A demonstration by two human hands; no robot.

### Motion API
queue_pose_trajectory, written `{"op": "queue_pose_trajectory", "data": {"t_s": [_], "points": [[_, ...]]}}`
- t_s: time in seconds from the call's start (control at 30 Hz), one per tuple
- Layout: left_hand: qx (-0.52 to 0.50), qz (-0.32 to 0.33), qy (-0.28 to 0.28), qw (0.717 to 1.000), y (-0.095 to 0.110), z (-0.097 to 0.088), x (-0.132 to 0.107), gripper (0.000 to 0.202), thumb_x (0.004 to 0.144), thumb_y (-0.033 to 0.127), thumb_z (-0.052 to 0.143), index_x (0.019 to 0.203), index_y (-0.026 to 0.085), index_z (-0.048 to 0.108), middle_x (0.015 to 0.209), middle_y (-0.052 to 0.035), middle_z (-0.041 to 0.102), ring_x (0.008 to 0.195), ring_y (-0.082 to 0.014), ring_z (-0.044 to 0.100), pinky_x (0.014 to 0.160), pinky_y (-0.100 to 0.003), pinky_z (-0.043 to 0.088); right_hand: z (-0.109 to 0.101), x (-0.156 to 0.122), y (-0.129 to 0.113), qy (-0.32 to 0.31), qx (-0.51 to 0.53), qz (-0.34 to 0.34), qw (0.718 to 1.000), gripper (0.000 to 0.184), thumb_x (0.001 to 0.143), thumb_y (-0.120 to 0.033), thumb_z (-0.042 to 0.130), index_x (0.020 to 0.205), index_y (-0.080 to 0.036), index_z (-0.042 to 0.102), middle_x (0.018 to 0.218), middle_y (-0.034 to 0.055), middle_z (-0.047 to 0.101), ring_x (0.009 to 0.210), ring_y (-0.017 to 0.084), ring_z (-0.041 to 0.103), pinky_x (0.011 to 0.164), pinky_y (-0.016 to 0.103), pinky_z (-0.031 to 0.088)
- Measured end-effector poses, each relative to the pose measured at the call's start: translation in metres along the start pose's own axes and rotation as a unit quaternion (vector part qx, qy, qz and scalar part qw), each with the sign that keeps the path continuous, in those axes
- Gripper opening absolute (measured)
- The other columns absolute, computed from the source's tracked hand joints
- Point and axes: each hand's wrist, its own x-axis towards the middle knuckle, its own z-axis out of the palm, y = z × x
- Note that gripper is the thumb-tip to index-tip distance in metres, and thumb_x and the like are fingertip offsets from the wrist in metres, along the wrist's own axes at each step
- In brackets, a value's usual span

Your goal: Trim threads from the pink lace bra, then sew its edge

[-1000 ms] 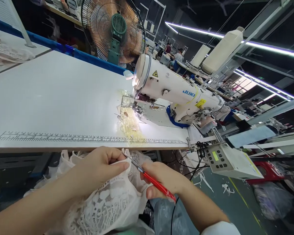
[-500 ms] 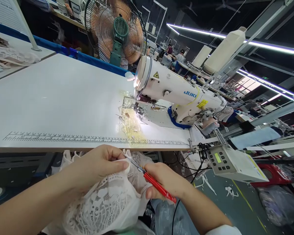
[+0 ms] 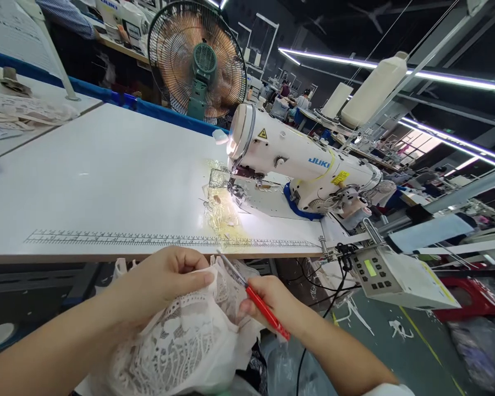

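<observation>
On the near side of the white table (image 3: 107,181), the left hand (image 3: 175,278) pinches white lace fabric (image 3: 183,335) between thumb and fingers; the right hand (image 3: 282,300) curls around red-handled scissors (image 3: 268,313), blades pointing far left. Beyond stands a sewing machine (image 3: 297,151), then a fan (image 3: 204,58) to its left.

The 2 hands at work are bare, both the left hand (image 3: 173,275) and the right hand (image 3: 268,302), with slightly plump, rounded fingers and broad thumbs. Behind them, 2 smooth forearms widen evenly back from the wrists. The left forearm (image 3: 78,319) is uncovered right to the edge of the view. On the right arm, 1 white sleeve (image 3: 390,390) ends well back from the wrist (only a thin, curved strip shows at the bottom). A patch of black, pale-patterned cloth (image 3: 257,367) low in the middle may be clothing.
</observation>
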Motion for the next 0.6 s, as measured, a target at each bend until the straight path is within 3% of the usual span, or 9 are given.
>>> {"op": "queue_pose_trajectory", "data": {"t_s": [0.13,0.3,0.5,0.6], "points": [[0.046,0.044,0.038,0.997,-0.002,-0.007,-0.005,0.036,0.07,0.051,0.063,0.056,0.018,0.055,0.052,0.0039,0.04,0.05,-0.0095,0.033,0.046,-0.021,0.029,-0.016,0.001,0.002,0.063,-0.012,0.0,0.998,0.057,0.08,-0.075,0.038,0.065,-0.02,0.036,0.058,-0.0029,0.035,0.053,0.01,0.03,0.05,0.024,0.024],[0.108,0.122,0.11,0.98,-0.002,-0.02,-0.013,0.038,0.073,0.047,0.061,0.05,0.018,0.051,0.056,0.0024,0.042,0.053,-0.0106,0.038,0.049,-0.022,0.034,-0.05,0.004,0.001,0.11,-0.112,0.092,0.983,0.049,0.083,-0.067,0.042,0.067,-0.021,0.034,0.061,-0.0016,0.041,0.057,0.013,0.035,0.054,0.024,0.026],[0.193,0.119,0.169,0.959,0.004,-0.032,-0.019,0.038,0.076,0.048,0.055,0.051,0.019,0.048,0.056,0.0016,0.042,0.054,-0.0123,0.039,0.05,-0.023,0.034,-0.062,0.009,-0.016,0.03,-0.207,0.079,0.975,0.05,0.078,-0.066,0.051,0.067,-0.021,0.034,0.064,-0.0007,0.047,0.059,0.014,0.04,0.054,0.024,0.025],[0.204,0.107,0.199,0.953,0.006,-0.039,-0.021,0.04,0.077,0.05,0.055,0.052,0.019,0.048,0.057,0.0015,0.042,0.056,-0.0128,0.041,0.051,-0.023,0.035,-0.068,0.019,-0.019,0.036,-0.257,0.112,0.959,0.047,0.077,-0.063,0.057,0.068,-0.02,0.04,0.066,0.0006,0.052,0.059,0.015,0.044,0.053,0.024,0.026]]}}
